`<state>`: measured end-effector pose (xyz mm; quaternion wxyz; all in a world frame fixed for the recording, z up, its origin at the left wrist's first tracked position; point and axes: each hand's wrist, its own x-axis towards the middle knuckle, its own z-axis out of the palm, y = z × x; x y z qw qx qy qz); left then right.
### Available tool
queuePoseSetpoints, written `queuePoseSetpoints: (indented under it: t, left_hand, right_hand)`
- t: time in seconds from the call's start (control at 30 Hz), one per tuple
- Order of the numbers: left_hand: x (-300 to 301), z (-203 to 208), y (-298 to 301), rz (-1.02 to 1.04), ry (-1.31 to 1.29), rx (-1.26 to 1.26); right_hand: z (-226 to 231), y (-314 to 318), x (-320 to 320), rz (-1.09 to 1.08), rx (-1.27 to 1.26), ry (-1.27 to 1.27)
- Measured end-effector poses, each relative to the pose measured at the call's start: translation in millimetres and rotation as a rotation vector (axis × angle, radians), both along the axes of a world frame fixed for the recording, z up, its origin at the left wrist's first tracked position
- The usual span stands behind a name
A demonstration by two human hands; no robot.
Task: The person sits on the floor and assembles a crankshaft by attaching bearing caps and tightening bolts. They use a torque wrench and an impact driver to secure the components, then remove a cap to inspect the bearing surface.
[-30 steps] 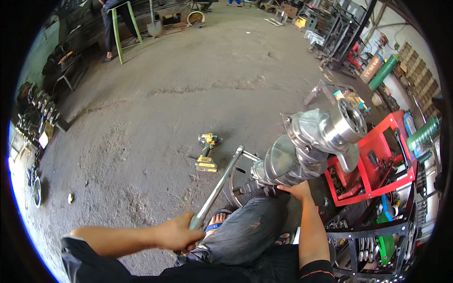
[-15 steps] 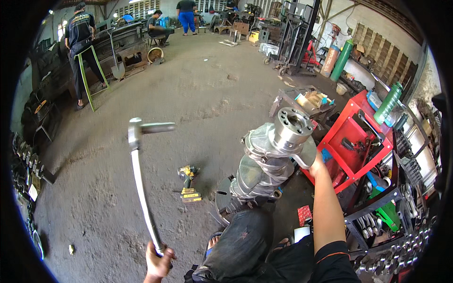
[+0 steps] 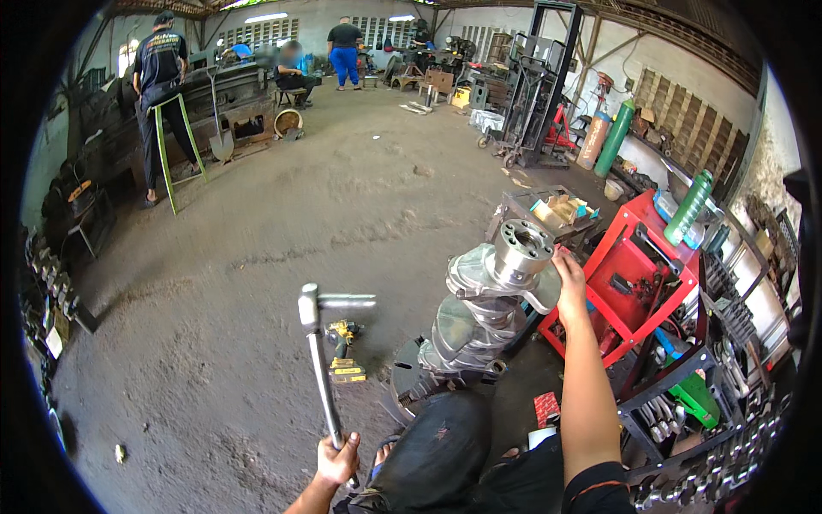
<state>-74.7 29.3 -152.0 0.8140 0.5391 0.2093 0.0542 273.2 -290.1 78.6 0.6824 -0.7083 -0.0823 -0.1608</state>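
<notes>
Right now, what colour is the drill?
The drill is yellow and black; it shows best in the head view.

Your view is moderately bright, with soft light spread over the grey floor [image 3: 205, 343] and two ceiling lamps [image 3: 265, 17] glowing white near the top. You get stronger glare at the far left, where an opening [image 3: 127, 56] washes out, while the machinery [image 3: 107, 137] below it sinks into dim shadow. The metal shaft [image 3: 471, 334] in front of you catches bright highlights on its polished flange [image 3: 524, 252]. The crossbar [image 3: 349, 301] of your long-handled tool [image 3: 322, 381] looks slightly smeared, and a seated person's head [image 3: 291, 55] is blurred out. Your fisheye lens bends straight lines outward, with a bluish fringe at lower left and black corners
</notes>
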Motion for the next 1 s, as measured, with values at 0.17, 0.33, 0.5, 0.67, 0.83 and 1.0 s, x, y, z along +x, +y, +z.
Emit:
queuePoseSetpoints:
  t: [0.17, 0.33, 0.5, 0.67, 0.83, 1.0]
  left_hand:
    - [47.6, -6.5, -2.8, -0.125, 0.057, 0.16]
    - [78.5, -19.7, -6.8, -0.174, 0.048, 0.355]
    - [92.8, -34.4, -9.9, -0.166, -0.026, 0.33]
    - [101.6, -38.8, -7.5, -0.172, 0.007, 0.221]
    - [113.3, -39.6, -12.1, -0.206, -0.048, 0.088]
    - [123.0, -47.4, -9.3, -0.252, -0.089, 0.006]
  right_hand:
    - [-21.3, -6.2, -0.8, -0.069, 0.016, -0.035]
    - [-23.2, -1.0, -10.2, -0.171, 0.022, -0.08]
    - [-17.8, 6.3, -17.4, -0.169, 0.092, -0.037]
    - [-16.9, 5.0, -33.6, -0.217, 0.036, -0.001]
    - [-20.2, 5.4, -34.7, -0.221, 0.048, -0.044]
    - [-25.5, 2.5, -29.6, -0.205, 0.068, -0.059]
